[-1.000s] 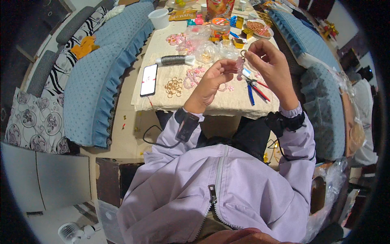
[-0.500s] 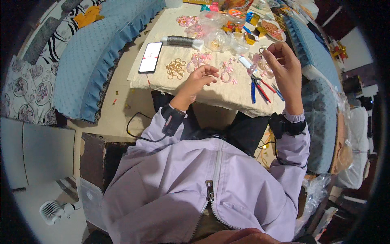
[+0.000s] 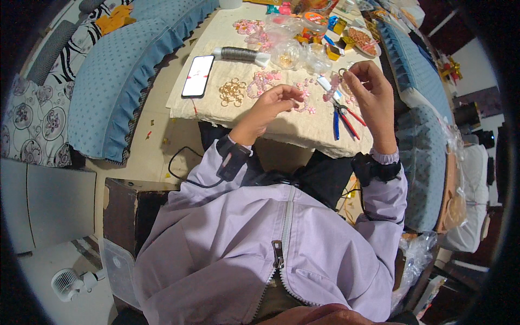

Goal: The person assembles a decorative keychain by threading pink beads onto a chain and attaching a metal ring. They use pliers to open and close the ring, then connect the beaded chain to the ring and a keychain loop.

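In my right hand, thumb and index finger pinch the ring of a pink beaded keychain, and its bead strand hangs over the table. My left hand hovers to the left of it, fingers loosely bent and apart, with nothing visible in them. Below the keychain lie pliers with one blue and one red handle. More pink bead strands rest beyond my left hand, and another strand lies partly behind its fingertips. A pile of gold rings sits to the left.
A phone with a lit screen lies on the cloth-covered table. Farther back are a dark cord roll, clear plastic bags, pink beads and a plate of small brownish pieces. Blue padded seats flank the table.
My right hand has moved slightly left with the keychain, bringing it closer to my left hand. My left hand has shifted a little to the right.
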Tool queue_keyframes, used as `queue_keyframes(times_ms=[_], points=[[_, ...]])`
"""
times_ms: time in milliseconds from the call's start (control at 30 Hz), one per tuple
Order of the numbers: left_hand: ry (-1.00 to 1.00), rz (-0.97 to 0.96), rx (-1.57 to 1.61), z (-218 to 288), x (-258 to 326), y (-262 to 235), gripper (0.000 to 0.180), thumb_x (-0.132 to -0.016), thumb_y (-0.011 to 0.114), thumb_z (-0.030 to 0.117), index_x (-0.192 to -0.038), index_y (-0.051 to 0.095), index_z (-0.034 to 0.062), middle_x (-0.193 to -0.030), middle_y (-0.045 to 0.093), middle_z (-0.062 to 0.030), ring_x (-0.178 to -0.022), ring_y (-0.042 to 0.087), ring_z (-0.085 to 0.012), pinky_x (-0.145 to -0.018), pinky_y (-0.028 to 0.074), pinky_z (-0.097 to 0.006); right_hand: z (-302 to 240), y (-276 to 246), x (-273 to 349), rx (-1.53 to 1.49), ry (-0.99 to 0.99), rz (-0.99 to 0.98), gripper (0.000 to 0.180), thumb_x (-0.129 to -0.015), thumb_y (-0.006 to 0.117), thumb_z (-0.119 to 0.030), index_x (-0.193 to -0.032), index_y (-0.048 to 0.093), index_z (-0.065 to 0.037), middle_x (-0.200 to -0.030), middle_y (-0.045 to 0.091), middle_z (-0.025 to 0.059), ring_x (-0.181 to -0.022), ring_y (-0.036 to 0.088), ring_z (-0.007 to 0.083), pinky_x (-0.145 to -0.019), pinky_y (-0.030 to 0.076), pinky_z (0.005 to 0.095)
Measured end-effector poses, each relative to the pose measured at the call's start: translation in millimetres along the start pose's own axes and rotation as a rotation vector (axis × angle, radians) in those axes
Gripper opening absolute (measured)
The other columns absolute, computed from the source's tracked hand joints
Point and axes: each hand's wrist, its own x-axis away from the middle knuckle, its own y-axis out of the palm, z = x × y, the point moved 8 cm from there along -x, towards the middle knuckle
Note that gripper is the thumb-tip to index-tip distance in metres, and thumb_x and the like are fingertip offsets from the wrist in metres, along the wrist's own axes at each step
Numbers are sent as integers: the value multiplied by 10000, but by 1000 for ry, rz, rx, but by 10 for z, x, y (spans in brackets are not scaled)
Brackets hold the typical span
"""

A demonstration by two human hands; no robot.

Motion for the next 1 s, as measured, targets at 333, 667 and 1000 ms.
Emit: queue_keyframes(times_ms=[333,667,1000], points=[[-84,-171,465,51,-278,491,418,-976,547,192,-1353,454,36,-1283,557,-123,-1126,575,-204,-996,445,-332,147,130,27,-119,71,-34,135,-882,677,-127,-886,611,-10,-803,633,10,-709,546,55,-634,436,217],[-105,-82,464,-73,-273,464,448,-863,660,-23,-1275,492,24,-1145,591,-65,-1067,599,-179,-987,475,-309,200,106,49,-99,75,-30,154,-889,669,-134,-877,592,-1,-791,618,15,-692,527,65,-639,434,231],[-113,-114,393,-212,-284,390,364,-928,613,136,-1261,506,37,-1233,595,-113,-1105,604,-214,-985,464,-329,104,23,63,-53,38,0,146,-884,674,-135,-885,610,-3,-789,632,24,-678,526,68,-627,431,234]])
